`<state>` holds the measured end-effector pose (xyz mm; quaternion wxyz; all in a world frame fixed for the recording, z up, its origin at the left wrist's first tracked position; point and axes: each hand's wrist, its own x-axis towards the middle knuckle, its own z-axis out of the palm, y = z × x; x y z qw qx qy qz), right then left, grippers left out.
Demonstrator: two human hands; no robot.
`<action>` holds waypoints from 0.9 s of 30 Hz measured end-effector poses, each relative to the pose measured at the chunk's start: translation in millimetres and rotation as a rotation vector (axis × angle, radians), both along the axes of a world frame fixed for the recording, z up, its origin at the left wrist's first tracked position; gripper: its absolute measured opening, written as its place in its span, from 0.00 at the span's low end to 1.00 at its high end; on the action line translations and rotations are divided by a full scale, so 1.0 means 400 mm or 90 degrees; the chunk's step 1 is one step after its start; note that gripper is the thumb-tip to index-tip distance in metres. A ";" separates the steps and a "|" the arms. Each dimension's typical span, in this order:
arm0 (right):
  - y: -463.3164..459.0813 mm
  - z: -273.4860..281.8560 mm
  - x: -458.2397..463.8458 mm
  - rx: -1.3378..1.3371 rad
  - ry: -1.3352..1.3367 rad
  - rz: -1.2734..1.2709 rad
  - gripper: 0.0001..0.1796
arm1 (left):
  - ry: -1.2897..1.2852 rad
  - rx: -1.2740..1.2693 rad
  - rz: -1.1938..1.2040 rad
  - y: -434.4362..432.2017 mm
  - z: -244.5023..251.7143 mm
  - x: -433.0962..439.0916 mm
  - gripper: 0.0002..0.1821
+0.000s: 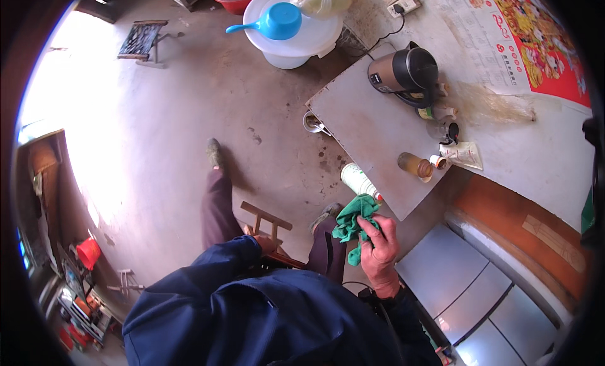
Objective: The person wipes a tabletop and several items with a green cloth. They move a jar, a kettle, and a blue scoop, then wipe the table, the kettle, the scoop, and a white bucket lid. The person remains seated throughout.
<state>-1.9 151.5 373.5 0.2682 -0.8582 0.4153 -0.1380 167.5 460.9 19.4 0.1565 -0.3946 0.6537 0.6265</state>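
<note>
My right hand grips a crumpled green cloth, which hangs over the fingers just short of the table corner. Low in front of my body, my left hand is closed around part of a small wooden stool; its legs point away from me, and my jacket sleeve hides some of it. Beyond the cloth, a pale green thermos flask with a red top is on the floor beside the table, partly covered by the tabletop.
An electric kettle, an amber jar and small bottles crowd the tabletop. A blue dipper lies on a lidded white tub. A folding stool stands far left. Glossy grey panels are at right.
</note>
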 end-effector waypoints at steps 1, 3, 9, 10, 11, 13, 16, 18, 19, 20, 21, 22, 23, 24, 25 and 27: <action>0.002 -0.003 0.044 -0.012 0.010 -0.020 0.31 | 0.055 -0.027 -0.089 -0.022 -0.019 0.043 0.16; 0.008 -0.014 0.144 -0.008 0.023 -0.050 0.30 | 0.121 -0.070 -0.053 -0.059 -0.047 0.143 0.15; -0.023 -0.057 0.332 0.053 0.016 -0.106 0.29 | 0.071 -0.002 -0.022 -0.174 -0.068 0.389 0.15; -0.039 -0.059 0.338 0.060 0.013 -0.108 0.29 | 0.072 0.008 -0.021 -0.190 -0.071 0.413 0.15; -0.062 -0.066 0.337 0.066 0.007 -0.113 0.29 | 0.070 0.008 -0.025 -0.204 -0.076 0.424 0.15; -0.120 -0.090 0.322 0.083 -0.013 -0.109 0.30 | 0.081 0.031 -0.022 -0.224 -0.091 0.429 0.14; -0.231 -0.165 0.297 0.072 -0.030 -0.082 0.31 | 0.048 0.001 -0.044 -0.271 -0.150 0.462 0.13; -0.280 -0.198 0.276 0.074 -0.018 -0.067 0.32 | 0.029 -0.012 -0.054 -0.300 -0.191 0.446 0.13; -0.309 -0.228 0.275 0.073 -0.020 -0.056 0.32 | 0.005 -0.002 -0.075 -0.320 -0.215 0.454 0.13; -0.326 -0.257 0.278 0.082 -0.022 -0.051 0.31 | 0.012 -0.019 -0.078 -0.342 -0.241 0.461 0.13; -0.333 -0.287 0.287 0.099 -0.027 -0.051 0.31 | 0.014 -0.016 -0.095 -0.359 -0.262 0.475 0.13; -0.338 -0.316 0.298 0.122 -0.016 -0.068 0.31 | -0.014 0.020 -0.041 -0.375 -0.283 0.496 0.14; -0.332 -0.338 0.313 0.118 -0.004 -0.077 0.32 | 0.011 -0.011 -0.031 -0.392 -0.303 0.522 0.15; -0.328 -0.374 0.340 0.111 -0.004 -0.095 0.32 | 0.011 -0.011 -0.031 -0.421 -0.337 0.554 0.16; -0.335 -0.411 0.366 0.105 -0.009 -0.095 0.33 | 0.008 -0.022 -0.019 -0.438 -0.362 0.576 0.16; -0.336 -0.479 0.425 0.137 -0.059 -0.112 0.34 | 0.057 0.015 -0.036 -0.461 -0.411 0.629 0.17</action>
